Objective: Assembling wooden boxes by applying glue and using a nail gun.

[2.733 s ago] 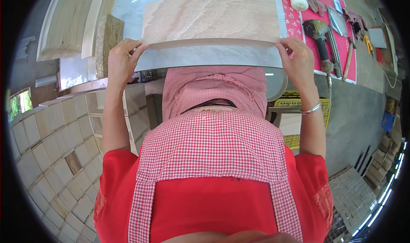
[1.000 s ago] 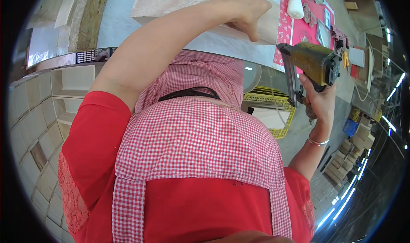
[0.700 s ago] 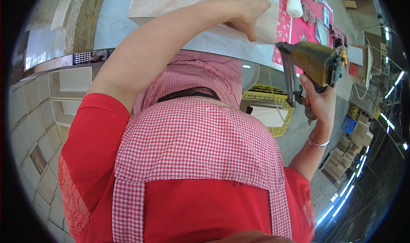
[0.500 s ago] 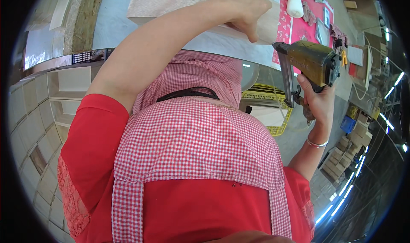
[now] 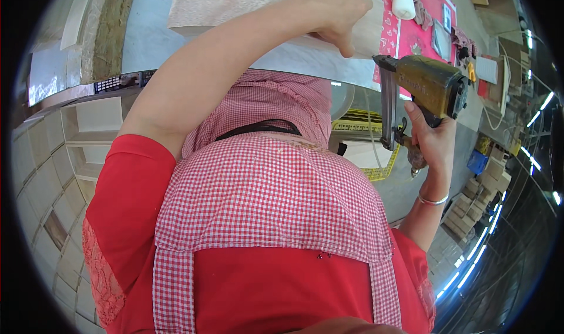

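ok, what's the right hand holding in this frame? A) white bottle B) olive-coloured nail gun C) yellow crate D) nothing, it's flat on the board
B: the right hand is wrapped around the grip of the olive-coloured nail gun, held up off the bench, while the left hand presses on the pale wood board.

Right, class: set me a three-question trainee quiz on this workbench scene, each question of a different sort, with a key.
1. True or false: the right hand grips the nail gun.
2. The left hand rests on: A) the pale wooden panel, B) a yellow crate, C) a red mat.
3. Fill in: the white cylinder stands on the ___ mat.

Key: 1 true; 2 A; 3 red.
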Demonstrator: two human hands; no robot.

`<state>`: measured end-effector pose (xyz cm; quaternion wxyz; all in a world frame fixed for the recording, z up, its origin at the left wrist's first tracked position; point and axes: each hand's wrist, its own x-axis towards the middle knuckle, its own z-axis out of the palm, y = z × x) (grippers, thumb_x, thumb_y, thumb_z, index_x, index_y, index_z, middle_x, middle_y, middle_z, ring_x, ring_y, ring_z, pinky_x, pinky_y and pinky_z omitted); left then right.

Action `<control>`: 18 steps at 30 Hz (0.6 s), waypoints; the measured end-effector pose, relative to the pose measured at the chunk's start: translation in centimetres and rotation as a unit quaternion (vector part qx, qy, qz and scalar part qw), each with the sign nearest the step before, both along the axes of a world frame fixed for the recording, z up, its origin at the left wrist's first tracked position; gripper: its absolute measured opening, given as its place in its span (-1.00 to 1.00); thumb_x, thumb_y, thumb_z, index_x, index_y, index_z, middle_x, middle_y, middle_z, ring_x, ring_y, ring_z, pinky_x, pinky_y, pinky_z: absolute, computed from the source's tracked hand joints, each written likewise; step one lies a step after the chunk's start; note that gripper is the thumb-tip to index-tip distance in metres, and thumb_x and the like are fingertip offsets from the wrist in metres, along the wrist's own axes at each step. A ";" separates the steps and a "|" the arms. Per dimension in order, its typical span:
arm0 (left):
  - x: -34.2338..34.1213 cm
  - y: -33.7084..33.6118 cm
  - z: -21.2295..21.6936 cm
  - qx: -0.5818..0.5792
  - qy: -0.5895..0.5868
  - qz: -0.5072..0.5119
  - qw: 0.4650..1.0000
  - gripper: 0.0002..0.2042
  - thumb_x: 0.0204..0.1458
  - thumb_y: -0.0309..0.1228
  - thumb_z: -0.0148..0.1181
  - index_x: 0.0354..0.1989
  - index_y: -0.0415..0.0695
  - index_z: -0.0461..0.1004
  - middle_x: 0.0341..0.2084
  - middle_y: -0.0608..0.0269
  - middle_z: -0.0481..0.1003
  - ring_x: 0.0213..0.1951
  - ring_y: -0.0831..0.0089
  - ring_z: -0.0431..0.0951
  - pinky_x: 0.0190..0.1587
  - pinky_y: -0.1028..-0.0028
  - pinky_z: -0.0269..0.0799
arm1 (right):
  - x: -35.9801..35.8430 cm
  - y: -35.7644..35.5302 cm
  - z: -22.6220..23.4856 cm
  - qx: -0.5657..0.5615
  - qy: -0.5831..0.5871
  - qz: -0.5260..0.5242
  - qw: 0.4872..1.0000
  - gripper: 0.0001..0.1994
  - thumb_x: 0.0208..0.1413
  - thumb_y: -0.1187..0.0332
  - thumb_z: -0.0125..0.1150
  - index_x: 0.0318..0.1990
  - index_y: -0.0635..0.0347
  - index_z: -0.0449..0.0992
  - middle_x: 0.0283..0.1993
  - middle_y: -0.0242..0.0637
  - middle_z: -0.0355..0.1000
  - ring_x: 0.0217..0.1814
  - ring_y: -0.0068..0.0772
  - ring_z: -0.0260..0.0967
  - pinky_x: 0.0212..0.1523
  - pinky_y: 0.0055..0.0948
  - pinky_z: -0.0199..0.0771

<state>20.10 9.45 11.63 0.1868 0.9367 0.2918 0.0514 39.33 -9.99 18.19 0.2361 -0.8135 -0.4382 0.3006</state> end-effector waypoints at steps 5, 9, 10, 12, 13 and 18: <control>-2.3 -1.9 -1.5 0.130 -0.012 0.031 0.991 -0.17 -0.43 0.08 0.49 -0.02 -0.30 0.44 0.08 -0.30 0.33 0.23 -0.12 0.25 0.23 0.00 0.17 | -0.4 0.3 0.3 0.019 -0.022 0.031 0.999 -0.72 0.04 0.36 0.43 -0.15 0.27 0.53 -0.46 -0.45 0.44 -0.62 -0.72 0.22 -0.65 -0.62 0.19; -13.1 1.3 -1.5 0.115 -0.122 -0.067 0.984 -0.11 -0.41 0.18 0.45 -0.02 -0.33 0.39 0.15 -0.33 0.28 0.29 -0.17 0.16 0.28 -0.04 0.09 | -1.1 0.2 0.9 0.033 -0.024 0.018 0.999 -0.76 0.06 0.35 0.42 -0.19 0.25 0.54 -0.53 -0.49 0.40 -0.67 -0.74 0.18 -0.69 -0.63 0.14; -16.1 2.4 -1.6 0.103 -0.173 -0.104 0.974 -0.15 -0.41 0.18 0.45 -0.06 -0.32 0.41 0.10 -0.31 0.32 0.25 -0.15 0.21 0.25 -0.03 0.12 | -1.4 0.1 1.0 0.043 -0.030 0.013 0.999 -0.78 0.08 0.33 0.40 -0.21 0.24 0.55 -0.59 -0.53 0.35 -0.72 -0.75 0.14 -0.72 -0.64 0.09; -17.6 2.7 2.2 0.000 0.179 0.041 0.983 -0.19 -0.42 0.17 0.45 -0.14 -0.30 0.42 -0.04 -0.24 0.38 0.12 -0.13 0.31 0.15 0.03 0.23 | -1.4 0.0 0.6 0.054 -0.024 0.029 0.998 -0.78 0.08 0.33 0.40 -0.21 0.24 0.55 -0.60 -0.53 0.35 -0.72 -0.75 0.15 -0.72 -0.64 0.09; -18.0 2.4 2.2 -0.001 0.182 0.049 0.982 -0.19 -0.42 0.17 0.45 -0.14 -0.30 0.42 -0.04 -0.24 0.38 0.12 -0.13 0.31 0.15 0.03 0.23 | -1.3 0.1 0.6 0.063 -0.023 0.046 0.997 -0.78 0.07 0.33 0.41 -0.21 0.24 0.55 -0.60 -0.53 0.35 -0.72 -0.76 0.15 -0.72 -0.64 0.09; -16.1 -0.1 1.9 0.026 0.094 0.054 0.994 -0.24 -0.42 0.12 0.47 -0.19 -0.30 0.42 -0.14 -0.20 0.39 0.01 -0.10 0.37 0.09 0.14 0.29 | -3.1 1.2 0.3 0.062 0.003 0.089 0.994 -0.76 0.06 0.32 0.42 -0.20 0.24 0.55 -0.58 -0.53 0.37 -0.72 -0.76 0.15 -0.71 -0.65 0.10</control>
